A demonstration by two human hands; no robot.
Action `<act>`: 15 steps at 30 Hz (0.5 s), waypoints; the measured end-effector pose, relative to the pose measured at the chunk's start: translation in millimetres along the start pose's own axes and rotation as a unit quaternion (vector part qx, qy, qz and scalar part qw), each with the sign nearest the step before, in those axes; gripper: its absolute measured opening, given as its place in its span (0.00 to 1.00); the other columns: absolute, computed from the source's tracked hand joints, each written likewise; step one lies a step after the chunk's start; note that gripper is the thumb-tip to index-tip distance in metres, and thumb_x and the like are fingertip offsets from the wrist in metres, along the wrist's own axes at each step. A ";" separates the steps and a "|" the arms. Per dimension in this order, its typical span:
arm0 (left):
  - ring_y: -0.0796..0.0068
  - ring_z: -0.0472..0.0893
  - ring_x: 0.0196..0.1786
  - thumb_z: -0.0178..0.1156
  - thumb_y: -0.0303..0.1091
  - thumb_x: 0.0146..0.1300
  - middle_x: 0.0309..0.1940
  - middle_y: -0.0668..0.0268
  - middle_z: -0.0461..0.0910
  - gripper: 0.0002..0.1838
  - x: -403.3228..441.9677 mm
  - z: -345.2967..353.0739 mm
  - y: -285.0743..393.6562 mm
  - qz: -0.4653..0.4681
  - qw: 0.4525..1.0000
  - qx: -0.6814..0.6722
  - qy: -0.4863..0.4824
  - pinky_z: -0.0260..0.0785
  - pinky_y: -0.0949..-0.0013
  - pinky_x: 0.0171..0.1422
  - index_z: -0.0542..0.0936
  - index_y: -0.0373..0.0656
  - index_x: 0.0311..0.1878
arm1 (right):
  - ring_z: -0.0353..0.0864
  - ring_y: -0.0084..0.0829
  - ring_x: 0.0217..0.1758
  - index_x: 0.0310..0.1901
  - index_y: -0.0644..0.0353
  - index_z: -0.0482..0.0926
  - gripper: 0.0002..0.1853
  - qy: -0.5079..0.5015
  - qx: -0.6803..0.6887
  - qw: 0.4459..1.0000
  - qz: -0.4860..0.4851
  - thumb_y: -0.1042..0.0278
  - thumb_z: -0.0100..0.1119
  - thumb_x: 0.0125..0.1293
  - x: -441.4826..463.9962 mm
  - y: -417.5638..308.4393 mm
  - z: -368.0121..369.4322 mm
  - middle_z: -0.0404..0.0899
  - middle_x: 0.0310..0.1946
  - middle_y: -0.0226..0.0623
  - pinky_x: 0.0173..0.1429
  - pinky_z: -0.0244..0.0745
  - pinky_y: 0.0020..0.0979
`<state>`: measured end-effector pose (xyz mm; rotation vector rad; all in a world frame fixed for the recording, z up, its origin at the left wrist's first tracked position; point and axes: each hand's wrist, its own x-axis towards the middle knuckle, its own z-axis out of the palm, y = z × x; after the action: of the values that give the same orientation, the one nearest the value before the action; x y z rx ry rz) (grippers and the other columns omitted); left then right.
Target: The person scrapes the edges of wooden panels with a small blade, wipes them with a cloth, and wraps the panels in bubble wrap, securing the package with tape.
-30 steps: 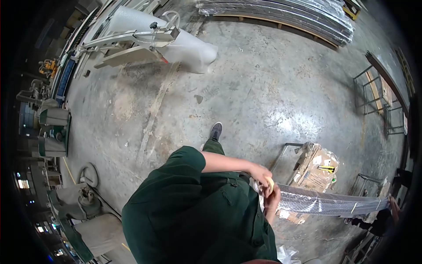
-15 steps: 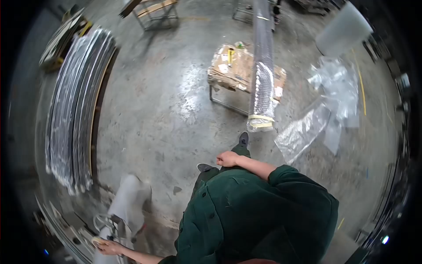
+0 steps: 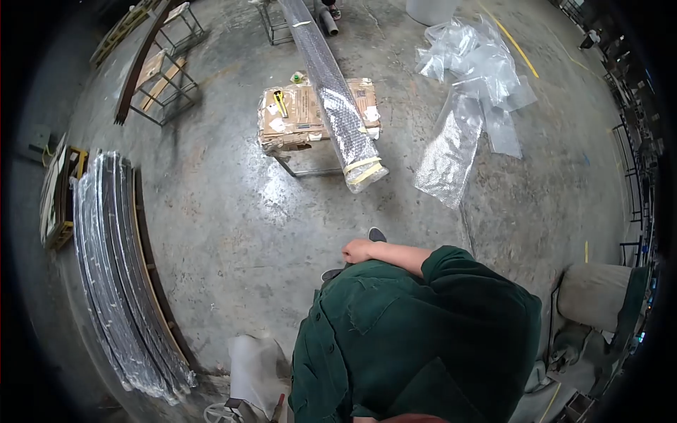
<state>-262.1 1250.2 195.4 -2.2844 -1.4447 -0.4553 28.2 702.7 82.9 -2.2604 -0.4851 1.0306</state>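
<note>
My right hand (image 3: 357, 252) hangs in front of my body, below the hem of the green shirt (image 3: 416, 324). Its fingers are curled closed, and nothing shows in them. Out of view is my left hand. Ahead of me, a long bundle in bubble wrap (image 3: 330, 81), banded with yellowish tape at its near end, lies across a cardboard-topped stand (image 3: 303, 106). A yellow-handled tool (image 3: 281, 103), which looks like a utility knife, rests on the cardboard to the bundle's left. Behind it sits a small green and clear object (image 3: 298, 77).
Loose bubble wrap (image 3: 451, 141) and clear plastic sheeting (image 3: 472, 53) lie on the floor at the right. Several long wrapped pieces (image 3: 123, 275) are stacked at the left. A pale plastic roll (image 3: 255, 374) is at lower left. Another stand (image 3: 166, 84) holds a long dark bar (image 3: 144, 56).
My view has turned, so the stand and bundle sit further left. My left hand, earlier at lower left holding a small tan object beside the roll, has left view. My right hand stays closed.
</note>
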 end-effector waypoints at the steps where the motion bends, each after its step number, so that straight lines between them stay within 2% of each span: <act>1: 0.52 0.73 0.49 0.56 0.49 0.60 0.48 0.51 0.72 0.23 -4.3 -1.3 1.2 -0.007 1.000 0.004 -0.006 0.68 0.53 0.51 0.73 0.38 0.49 | 0.78 0.45 0.42 0.38 0.55 0.78 0.14 0.000 -0.007 1.000 0.002 0.56 0.52 0.57 -2.0 4.8 -3.6 0.80 0.36 0.42 0.45 0.72 0.43; 10: 0.53 0.72 0.52 0.58 0.48 0.59 0.50 0.52 0.71 0.24 -12.6 -11.7 3.4 -0.054 0.997 0.046 -0.038 0.67 0.55 0.53 0.72 0.39 0.52 | 0.78 0.45 0.44 0.38 0.55 0.78 0.14 0.060 -0.014 0.995 0.078 0.56 0.53 0.57 -41.7 81.9 -58.7 0.80 0.37 0.44 0.46 0.72 0.44; 13: 0.53 0.71 0.53 0.58 0.48 0.58 0.51 0.52 0.70 0.25 -10.1 -11.6 -2.4 -0.059 0.996 0.059 -0.044 0.67 0.55 0.54 0.71 0.40 0.52 | 0.78 0.46 0.47 0.40 0.56 0.79 0.16 0.026 -0.040 0.988 0.145 0.58 0.49 0.56 -56.3 100.3 -64.9 0.80 0.41 0.45 0.48 0.72 0.44; 15: 0.54 0.71 0.53 0.59 0.48 0.58 0.52 0.52 0.70 0.25 -2.6 -12.0 -6.1 -0.060 0.995 0.068 -0.052 0.67 0.55 0.54 0.71 0.40 0.53 | 0.78 0.46 0.47 0.41 0.57 0.80 0.17 0.011 -0.054 0.987 0.152 0.58 0.48 0.55 -61.9 107.6 -60.6 0.80 0.42 0.46 0.49 0.72 0.44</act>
<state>-269.4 1244.6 205.5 -2.1505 -1.6192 -0.2672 44.2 565.6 78.0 -2.4942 -0.1925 1.1493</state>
